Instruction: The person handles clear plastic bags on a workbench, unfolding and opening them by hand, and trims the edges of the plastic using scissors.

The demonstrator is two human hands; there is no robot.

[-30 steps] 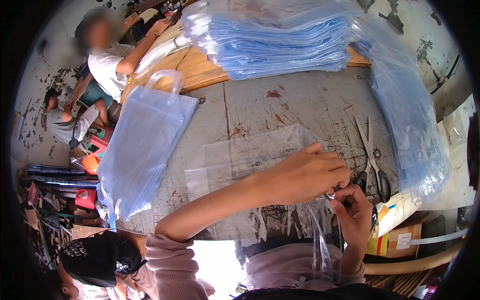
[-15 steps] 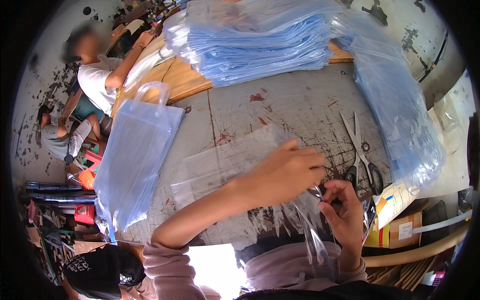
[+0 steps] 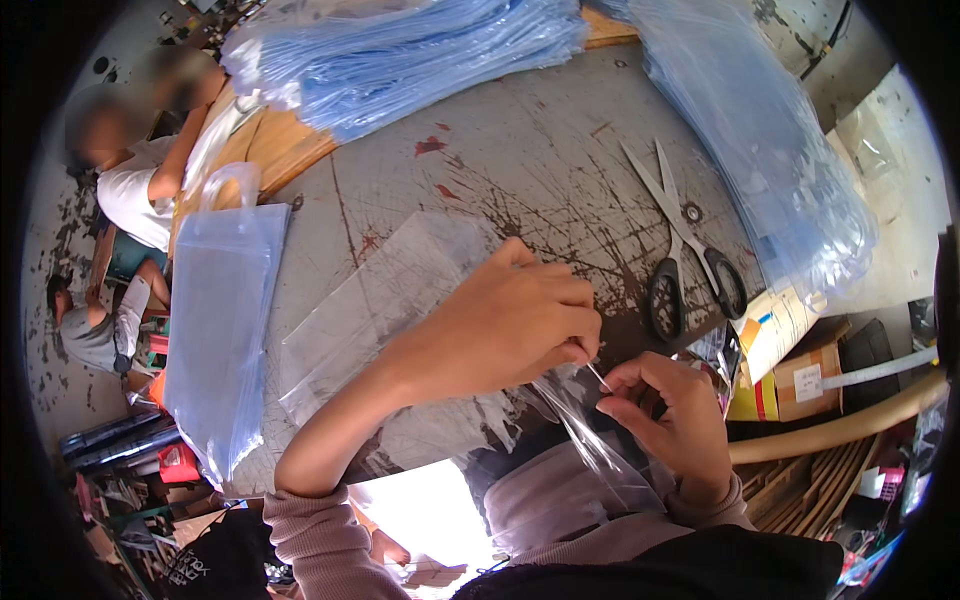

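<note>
A clear plastic bag lies slantwise on the grey, scratched table, partly under my left forearm. My left hand is closed, its fingertips pinching gathered clear film at the bag's right end. Close to its right, my right hand pinches a thin edge of the same film between thumb and forefinger. A narrow strip stretches between the two hands. Below them, a shiny fold of film hangs over the table's near edge in front of my sleeve. Black-handled scissors rest with blades slightly apart, beyond my right hand.
Stacks of bluish clear plastic bags lie at the back and along the right side. Another pile of handled bags sits at the left edge. Cardboard boxes stand at lower right. Other people sit at far left.
My view has shifted, so the table and stacks appear farther left and higher. Both hands have come nearer the table's front edge, and the film strip between them shows straighter.
</note>
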